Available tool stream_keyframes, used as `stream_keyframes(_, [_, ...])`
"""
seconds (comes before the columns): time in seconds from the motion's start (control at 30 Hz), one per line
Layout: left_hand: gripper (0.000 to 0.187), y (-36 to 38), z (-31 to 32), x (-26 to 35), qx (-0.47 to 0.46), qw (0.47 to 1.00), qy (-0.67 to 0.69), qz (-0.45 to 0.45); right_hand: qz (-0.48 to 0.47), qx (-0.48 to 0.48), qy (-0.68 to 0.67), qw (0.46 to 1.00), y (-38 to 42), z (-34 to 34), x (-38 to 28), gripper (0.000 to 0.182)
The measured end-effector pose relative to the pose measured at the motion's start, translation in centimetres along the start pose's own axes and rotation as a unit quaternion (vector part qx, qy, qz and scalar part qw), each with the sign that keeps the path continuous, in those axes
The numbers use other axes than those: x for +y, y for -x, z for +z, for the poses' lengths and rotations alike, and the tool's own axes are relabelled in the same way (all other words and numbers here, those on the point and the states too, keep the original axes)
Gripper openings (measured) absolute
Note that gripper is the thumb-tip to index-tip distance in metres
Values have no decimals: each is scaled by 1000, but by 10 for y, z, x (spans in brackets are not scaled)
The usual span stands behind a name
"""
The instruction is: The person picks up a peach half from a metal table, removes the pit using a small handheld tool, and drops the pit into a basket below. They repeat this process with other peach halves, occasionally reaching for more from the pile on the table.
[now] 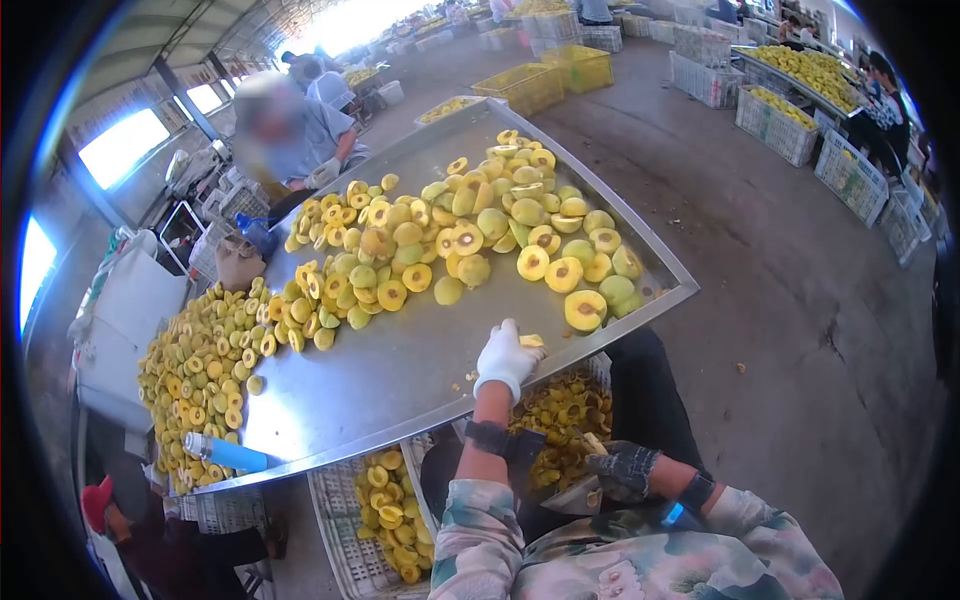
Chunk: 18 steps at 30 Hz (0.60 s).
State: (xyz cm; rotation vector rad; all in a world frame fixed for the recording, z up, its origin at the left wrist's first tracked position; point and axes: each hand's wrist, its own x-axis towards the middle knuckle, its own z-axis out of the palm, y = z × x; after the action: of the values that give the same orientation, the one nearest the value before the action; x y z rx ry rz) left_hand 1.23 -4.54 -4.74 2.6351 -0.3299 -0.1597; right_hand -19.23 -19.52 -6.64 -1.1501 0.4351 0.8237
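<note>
My left hand, in a white glove, is over the near edge of the metal table, its fingers closed on a yellow fruit piece. Lower right, my right hand wears a dark grey glove and is closed round a small tool with a pale, narrow end, above a crate of fruit scraps. Halved yellow-green fruits lie in a broad heap across the table beyond my left hand.
A white crate with fruit halves stands below the table, left of my legs. A blue bottle lies at the table's left corner. One person works across the table; another is at lower left. Yellow crates stand beyond.
</note>
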Motion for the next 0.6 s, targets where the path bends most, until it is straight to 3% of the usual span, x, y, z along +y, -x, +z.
stream_keyframes(0.13, [38,3,-3,-3,36,995,87,18,-46,36,-50,997,-3,8,-4,18])
stream_keyframes(0.17, [30,9,-8,-5,62,943,326,-35,-42,32,-56,997,-4,10,-9,18])
stream_keyframes(0.2, [22,23,-19,0,83,831,542,-93,-92,23,-30,995,-2,12,-16,16])
stream_keyframes(0.27, [20,49,-34,7,59,740,666,-73,-152,18,30,988,0,22,-28,15])
stream_keyframes(0.33, [21,68,-34,7,48,710,700,-54,-157,20,60,986,2,39,-43,17])
stream_keyframes(0.37, [21,75,-32,6,48,710,700,-63,-194,41,138,970,2,46,-50,21])
stream_keyframes(0.43, [24,88,-27,6,85,672,736,-7,-224,59,214,949,4,59,-56,24])
stream_keyframes(0.6, [37,115,-30,10,119,689,715,-25,-249,80,269,927,6,79,-60,32])
